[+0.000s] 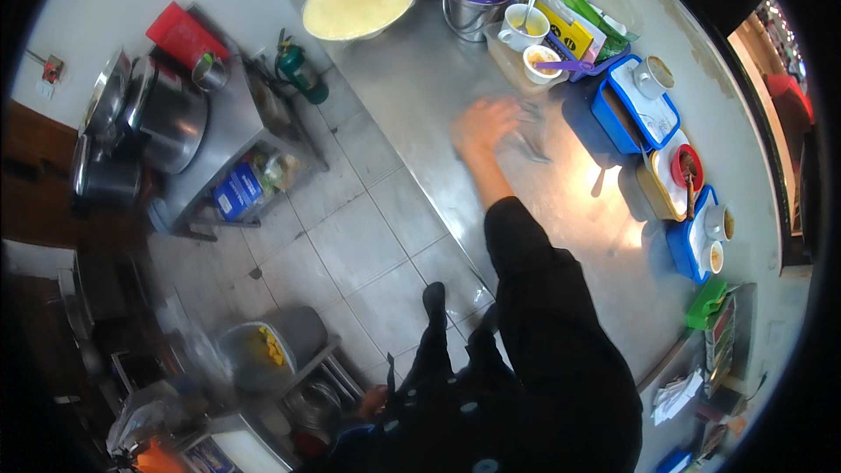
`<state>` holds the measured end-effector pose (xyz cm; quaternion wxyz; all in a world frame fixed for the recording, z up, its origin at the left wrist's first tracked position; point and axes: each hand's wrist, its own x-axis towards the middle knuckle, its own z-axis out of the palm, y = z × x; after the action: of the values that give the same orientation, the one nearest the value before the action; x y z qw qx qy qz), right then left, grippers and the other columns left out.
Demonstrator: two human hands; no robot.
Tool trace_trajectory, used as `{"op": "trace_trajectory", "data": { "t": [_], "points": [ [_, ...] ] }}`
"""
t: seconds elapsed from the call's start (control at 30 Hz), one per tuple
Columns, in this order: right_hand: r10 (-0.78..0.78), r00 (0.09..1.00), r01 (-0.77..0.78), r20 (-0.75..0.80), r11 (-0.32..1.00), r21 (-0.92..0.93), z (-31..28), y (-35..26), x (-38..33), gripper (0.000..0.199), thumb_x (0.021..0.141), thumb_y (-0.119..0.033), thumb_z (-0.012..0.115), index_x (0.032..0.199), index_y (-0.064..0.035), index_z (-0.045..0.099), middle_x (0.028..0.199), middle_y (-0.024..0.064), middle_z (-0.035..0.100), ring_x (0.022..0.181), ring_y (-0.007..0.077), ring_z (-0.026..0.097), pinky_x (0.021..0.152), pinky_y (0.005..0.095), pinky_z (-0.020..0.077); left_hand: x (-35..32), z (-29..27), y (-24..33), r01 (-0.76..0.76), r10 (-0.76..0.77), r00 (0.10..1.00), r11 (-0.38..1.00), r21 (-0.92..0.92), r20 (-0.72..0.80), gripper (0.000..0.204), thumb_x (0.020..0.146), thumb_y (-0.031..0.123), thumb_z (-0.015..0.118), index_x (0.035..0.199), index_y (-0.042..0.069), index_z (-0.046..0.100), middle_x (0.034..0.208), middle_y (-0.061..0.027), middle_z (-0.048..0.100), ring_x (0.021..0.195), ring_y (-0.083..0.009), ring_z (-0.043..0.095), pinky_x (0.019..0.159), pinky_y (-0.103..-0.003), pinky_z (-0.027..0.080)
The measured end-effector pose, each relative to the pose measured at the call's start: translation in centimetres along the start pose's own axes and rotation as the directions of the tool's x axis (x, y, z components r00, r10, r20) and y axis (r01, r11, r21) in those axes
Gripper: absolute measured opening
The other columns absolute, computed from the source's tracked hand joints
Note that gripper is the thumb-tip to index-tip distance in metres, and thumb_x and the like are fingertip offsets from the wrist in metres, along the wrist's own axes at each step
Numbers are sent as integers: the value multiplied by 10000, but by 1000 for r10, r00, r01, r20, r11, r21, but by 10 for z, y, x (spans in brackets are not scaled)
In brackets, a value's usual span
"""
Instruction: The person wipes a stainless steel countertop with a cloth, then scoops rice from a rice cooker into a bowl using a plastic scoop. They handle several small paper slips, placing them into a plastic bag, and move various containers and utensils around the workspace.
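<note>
My right hand (486, 125) reaches out over the steel table (412, 123), its fingers smeared by motion. Right at the fingertips lies a thin greyish thing (533, 133), blurred, perhaps a cloth or plastic film; whether the fingers grip it cannot be made out. Beyond the hand are a white cup with a spoon (524, 28) and a small white cup with a purple scoop (541, 66). Low by my body, my left hand (375, 400) is small and dim, with its fingers hidden. A dark strip (391, 374) shows just above it.
A round pale-yellow-topped bowl (359, 3) stands at the table's far left, near a metal bucket (470, 9). Blue tubs (635, 105) and a red cup (687, 165) line the right wall. Across the tiled floor are large pots (166, 118), a fire extinguisher (300, 70) and a grey bin (302, 337).
</note>
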<state>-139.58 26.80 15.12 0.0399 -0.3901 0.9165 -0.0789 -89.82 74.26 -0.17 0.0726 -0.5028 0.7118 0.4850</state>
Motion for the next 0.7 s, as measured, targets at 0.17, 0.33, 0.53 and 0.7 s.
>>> {"op": "trace_trajectory", "data": {
  "t": [0.17,0.33,0.53,0.7],
  "points": [
    [-116,960,171,-256,964,205,26,-88,7,530,914,-283,396,1397,-64,384,1497,250,212,1361,485,185,1044,671,88,66,-44,-12,439,-452,851,333,-835,268,220,905,133,573,1112,57,572,883,-71,664,710,-146,631,613,-282,503],
    [-828,555,828,-84,539,154,-3,-29,-54,503,845,-197,520,1345,-229,476,1459,97,365,1346,289,324,1054,631,150,124,-95,39,242,-399,916,620,-747,-34,204,928,69,487,1112,38,568,891,-104,669,739,-160,635,616,-274,505],
    [-511,859,505,-32,836,216,-53,194,-222,605,744,-83,575,1325,-231,497,1491,86,306,1355,317,312,1056,568,248,253,-187,277,-563,244,796,633,-531,-554,149,963,128,517,1044,7,549,897,-22,581,812,-87,533,720,-237,450],
    [293,940,-262,-177,948,179,-94,375,-396,639,719,-88,614,1337,-166,473,1475,134,317,1343,338,317,1014,579,273,306,-174,492,-691,663,706,567,-448,-249,211,952,129,530,1130,18,555,995,-47,601,848,-122,557,775,-260,462]
  ]
}}
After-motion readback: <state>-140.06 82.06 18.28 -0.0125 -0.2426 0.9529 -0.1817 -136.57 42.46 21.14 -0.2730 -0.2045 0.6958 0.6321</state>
